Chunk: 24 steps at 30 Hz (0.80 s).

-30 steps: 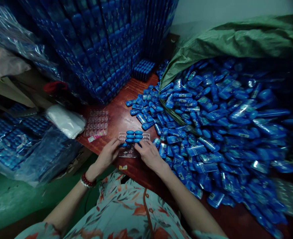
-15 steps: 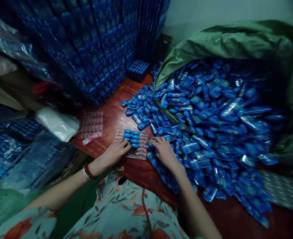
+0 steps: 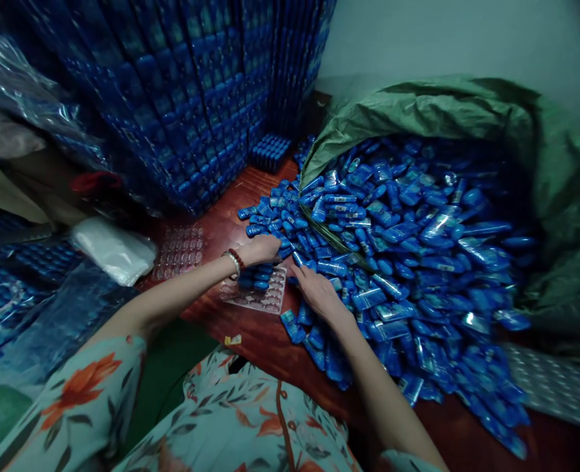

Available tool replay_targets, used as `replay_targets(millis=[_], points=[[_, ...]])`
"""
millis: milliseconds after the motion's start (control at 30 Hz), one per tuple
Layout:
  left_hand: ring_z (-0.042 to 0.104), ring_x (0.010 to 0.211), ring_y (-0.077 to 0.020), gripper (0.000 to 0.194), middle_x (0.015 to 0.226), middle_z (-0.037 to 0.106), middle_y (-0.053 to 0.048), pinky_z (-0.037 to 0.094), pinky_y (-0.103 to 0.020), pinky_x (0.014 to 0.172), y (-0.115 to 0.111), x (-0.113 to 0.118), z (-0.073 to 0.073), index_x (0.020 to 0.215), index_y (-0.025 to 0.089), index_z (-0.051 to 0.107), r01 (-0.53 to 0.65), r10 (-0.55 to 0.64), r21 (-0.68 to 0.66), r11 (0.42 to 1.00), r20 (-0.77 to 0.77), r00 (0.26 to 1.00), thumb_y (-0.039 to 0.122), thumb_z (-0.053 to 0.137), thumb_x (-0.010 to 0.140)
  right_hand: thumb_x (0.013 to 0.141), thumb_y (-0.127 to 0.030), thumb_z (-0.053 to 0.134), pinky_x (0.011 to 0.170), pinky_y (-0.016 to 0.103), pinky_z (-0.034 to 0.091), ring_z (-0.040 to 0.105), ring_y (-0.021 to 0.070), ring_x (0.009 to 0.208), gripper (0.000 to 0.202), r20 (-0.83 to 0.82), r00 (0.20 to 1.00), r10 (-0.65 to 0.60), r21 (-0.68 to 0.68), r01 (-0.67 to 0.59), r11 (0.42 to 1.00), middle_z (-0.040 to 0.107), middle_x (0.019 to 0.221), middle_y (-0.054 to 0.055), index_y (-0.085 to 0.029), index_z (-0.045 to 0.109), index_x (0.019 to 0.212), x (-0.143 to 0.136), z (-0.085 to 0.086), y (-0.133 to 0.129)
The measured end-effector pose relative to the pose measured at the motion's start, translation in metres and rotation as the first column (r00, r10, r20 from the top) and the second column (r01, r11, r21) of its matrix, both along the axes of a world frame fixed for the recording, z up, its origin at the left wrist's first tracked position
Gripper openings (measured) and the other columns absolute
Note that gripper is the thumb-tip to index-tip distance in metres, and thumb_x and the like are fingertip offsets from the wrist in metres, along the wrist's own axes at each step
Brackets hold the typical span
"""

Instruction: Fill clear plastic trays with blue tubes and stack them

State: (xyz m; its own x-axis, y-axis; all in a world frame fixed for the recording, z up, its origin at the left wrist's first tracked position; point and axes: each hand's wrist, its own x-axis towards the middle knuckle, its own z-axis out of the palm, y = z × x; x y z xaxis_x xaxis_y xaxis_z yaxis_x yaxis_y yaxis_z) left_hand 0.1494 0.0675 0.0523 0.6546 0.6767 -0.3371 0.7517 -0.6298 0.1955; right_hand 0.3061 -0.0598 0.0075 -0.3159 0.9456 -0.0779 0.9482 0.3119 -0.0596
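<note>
My left hand (image 3: 263, 250) reaches over the clear plastic tray (image 3: 276, 298) to the near edge of a heap of small blue bottles (image 3: 393, 229). Its fingers are curled, and what they close on is hidden. Under that wrist, two columns of blue bottles (image 3: 255, 278) stand in the tray's moulded cups; the other visible cups hold nothing. At the tray's right side is my right hand (image 3: 317, 295), its fingers stretched out and pointing left among loose bottles. I see nothing held in it.
A green woven sack (image 3: 432, 108) lies open behind the heap. Tall stacks of packed blue bottles (image 3: 186, 111) rise at the back left. On the left are another clear tray (image 3: 179, 252) and a white plastic bundle (image 3: 115, 248). A grey moulded sheet (image 3: 560, 383) lies at right.
My left hand has moved from the bottles in the tray up and right to the heap's edge. My right hand stays beside the tray. The pink-and-yellow strip on the left tray no longer shows.
</note>
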Motion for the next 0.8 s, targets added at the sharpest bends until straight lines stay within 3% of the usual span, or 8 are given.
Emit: replay_targets(millis=[133, 233, 300, 367, 467, 567, 667, 800], points=[[0.066, 0.091, -0.0289, 0.024, 0.097, 0.068, -0.020, 0.049, -0.031, 0.074, 0.003, 0.024, -0.012, 0.097, 0.007, 0.064, -0.004, 0.003, -0.019, 1.000, -0.028, 1.000, 0.017, 0.064, 0.074, 0.090, -0.020, 0.044, 0.066, 0.027, 0.045, 0.060, 0.0191, 0.084, 0.024, -0.210, 0.967, -0.144, 0.045, 0.156, 0.987, 0.057, 0.102, 0.009, -0.018, 0.052, 0.113, 0.007, 0.004, -0.018], [0.065, 0.095, -0.0296, 0.022, 0.099, 0.067, -0.022, 0.050, -0.033, 0.077, -0.001, 0.033, -0.015, 0.097, 0.004, 0.064, -0.052, 0.051, -0.020, 0.998, -0.050, 0.997, 0.008, 0.055, 0.077, 0.087, -0.023, 0.050, 0.068, 0.027, 0.048, 0.061, 0.0181, 0.083, 0.024, -0.549, 0.810, -0.205, 0.074, 0.292, 0.953, 0.062, 0.097, 0.006, -0.018, 0.053, 0.110, -0.007, 0.004, -0.032], [0.065, 0.097, -0.0292, 0.025, 0.101, 0.066, -0.023, 0.050, -0.034, 0.079, -0.004, 0.035, -0.015, 0.100, 0.003, 0.063, -0.089, 0.088, -0.011, 0.996, -0.054, 0.995, 0.004, 0.051, 0.078, 0.087, -0.024, 0.051, 0.072, 0.027, 0.050, 0.062, 0.0176, 0.085, 0.023, -0.700, 0.699, -0.142, 0.069, 0.264, 0.962, 0.064, 0.096, 0.005, -0.019, 0.054, 0.109, -0.023, 0.001, -0.037], [0.064, 0.099, -0.0286, 0.029, 0.104, 0.066, -0.023, 0.050, -0.033, 0.080, -0.007, 0.034, -0.016, 0.105, 0.002, 0.061, -0.115, 0.115, 0.001, 0.993, -0.047, 0.992, 0.003, 0.050, 0.078, 0.089, -0.021, 0.048, 0.079, 0.028, 0.050, 0.062, 0.0171, 0.092, 0.023, -0.758, 0.651, -0.041, 0.071, 0.144, 0.987, 0.065, 0.101, 0.006, -0.019, 0.054, 0.111, -0.039, -0.004, -0.040], [0.063, 0.100, -0.0289, 0.034, 0.106, 0.064, -0.022, 0.050, -0.034, 0.081, -0.009, 0.029, -0.018, 0.110, 0.003, 0.058, -0.147, 0.148, 0.021, 0.989, -0.029, 0.989, 0.007, 0.055, 0.077, 0.091, -0.015, 0.041, 0.085, 0.030, 0.050, 0.062, 0.0177, 0.099, 0.030, -0.715, 0.697, 0.051, 0.069, -0.002, 0.998, 0.064, 0.107, 0.007, -0.021, 0.053, 0.118, -0.054, -0.006, -0.042], [0.062, 0.100, -0.0300, 0.029, 0.107, 0.063, -0.022, 0.050, -0.035, 0.081, -0.007, 0.022, -0.020, 0.104, 0.004, 0.062, -0.166, 0.167, 0.027, 0.986, -0.008, 0.986, 0.013, 0.058, 0.077, 0.092, -0.017, 0.042, 0.083, 0.033, 0.051, 0.064, 0.0201, 0.096, 0.033, -0.639, 0.769, 0.024, 0.077, 0.032, 0.996, 0.064, 0.108, 0.010, -0.018, 0.049, 0.123, -0.060, -0.002, -0.046], [0.061, 0.098, -0.0287, 0.021, 0.111, 0.060, -0.022, 0.049, -0.034, 0.079, -0.006, 0.016, -0.023, 0.096, 0.006, 0.064, -0.161, 0.160, 0.011, 0.987, 0.031, 0.987, 0.015, 0.056, 0.078, 0.092, -0.023, 0.047, 0.081, 0.031, 0.052, 0.065, 0.0196, 0.092, 0.034, -0.660, 0.751, -0.009, 0.095, 0.096, 0.991, 0.065, 0.108, 0.010, -0.017, 0.046, 0.125, -0.072, 0.001, -0.052], [0.063, 0.088, -0.0234, 0.019, 0.105, 0.062, -0.017, 0.047, -0.030, 0.074, -0.004, 0.012, -0.021, 0.097, 0.008, 0.062, -0.126, 0.129, -0.027, 0.992, 0.127, 0.984, 0.016, 0.054, 0.081, 0.092, -0.021, 0.044, 0.079, 0.027, 0.050, 0.063, 0.0176, 0.090, 0.030, -0.610, 0.788, 0.083, 0.082, -0.042, 0.996, 0.065, 0.102, 0.008, -0.018, 0.050, 0.121, -0.105, -0.005, -0.051]])
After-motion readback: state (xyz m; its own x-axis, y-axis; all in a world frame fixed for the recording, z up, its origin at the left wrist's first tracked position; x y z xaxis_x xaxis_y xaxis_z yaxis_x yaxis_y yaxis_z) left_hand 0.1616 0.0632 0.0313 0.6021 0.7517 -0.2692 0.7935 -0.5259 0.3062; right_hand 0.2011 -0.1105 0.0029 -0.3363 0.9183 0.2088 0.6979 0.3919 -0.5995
